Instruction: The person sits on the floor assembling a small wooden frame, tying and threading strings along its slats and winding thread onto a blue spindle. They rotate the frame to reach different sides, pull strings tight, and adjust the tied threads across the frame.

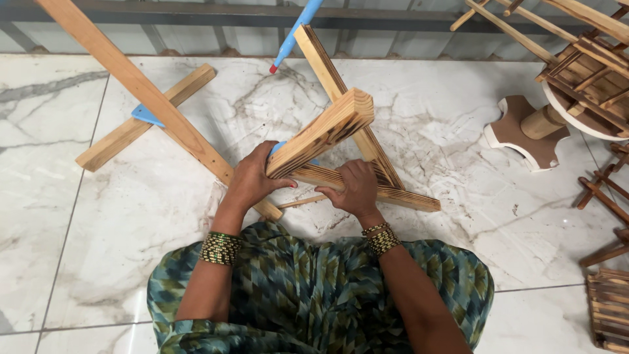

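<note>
Scorched, dark-grained wooden planks (327,128) are joined into a triangular frame standing on the marble floor in front of me. My left hand (252,178) grips the near end of the raised plank, with a small blue object (280,147) showing just above its fingers. My right hand (357,189) presses down on the lower plank (406,195) lying on the floor, where the pieces meet. A thin wooden stick (303,202) lies between my hands. Both wrists wear beaded bangles.
A long pale plank (141,88) crosses a shorter one (147,115) at left, with a blue piece (147,115) between them. A blue-handled tool (291,36) leans at the top. Wooden racks and a round stand (544,124) crowd the right side, a slatted crate (609,308) at bottom right.
</note>
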`<state>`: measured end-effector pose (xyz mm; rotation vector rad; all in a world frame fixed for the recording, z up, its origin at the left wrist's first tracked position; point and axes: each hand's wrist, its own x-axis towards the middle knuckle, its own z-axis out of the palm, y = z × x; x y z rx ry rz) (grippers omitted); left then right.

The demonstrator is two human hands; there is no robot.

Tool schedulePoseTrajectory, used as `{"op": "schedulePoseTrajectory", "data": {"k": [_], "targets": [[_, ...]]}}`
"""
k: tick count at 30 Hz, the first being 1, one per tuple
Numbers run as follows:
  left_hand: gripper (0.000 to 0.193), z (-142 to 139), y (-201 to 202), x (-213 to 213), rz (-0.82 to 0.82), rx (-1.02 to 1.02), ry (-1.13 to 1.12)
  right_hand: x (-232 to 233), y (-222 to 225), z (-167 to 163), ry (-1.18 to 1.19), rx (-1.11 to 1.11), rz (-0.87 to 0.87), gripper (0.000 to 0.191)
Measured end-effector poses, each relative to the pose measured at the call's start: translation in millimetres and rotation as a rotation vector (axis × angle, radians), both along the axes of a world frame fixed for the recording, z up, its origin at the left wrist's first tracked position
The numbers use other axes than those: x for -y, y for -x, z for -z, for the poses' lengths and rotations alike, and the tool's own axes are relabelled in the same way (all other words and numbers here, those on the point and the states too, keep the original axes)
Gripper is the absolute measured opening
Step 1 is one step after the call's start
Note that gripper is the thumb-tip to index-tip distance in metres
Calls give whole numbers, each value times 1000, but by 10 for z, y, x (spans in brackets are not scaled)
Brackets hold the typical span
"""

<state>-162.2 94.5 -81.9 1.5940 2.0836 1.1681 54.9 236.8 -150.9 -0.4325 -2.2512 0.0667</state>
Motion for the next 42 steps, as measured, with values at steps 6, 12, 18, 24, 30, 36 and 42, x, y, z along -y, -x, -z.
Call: {"op": "schedulePoseTrajectory", "data": {"k": [6,12,18,24,30,36,42], "targets": [[79,-308,-193,-47,111,-85,-322,-2,21,-5,31,30,40,57],[61,-411,-517,-192,76,293,-436,51,-66,19,124,-81,-41,44],[61,-341,-747,-88,-63,213,-570,219,90,-58,915,-776,-255,27],[59,-340,-755,-14,16,215,-659,705,602,-272,647,-540,-94,30],[61,-343,-699,-3,46,190,-592,763,472,-296,280,-257,14,26],[61,-296,-677,73,74,174,-539,569,-182,-117,276,-268,298,9],[60,-242,-685,67,73,189,-543,555,95,-211,828,-427,34,12]]}}
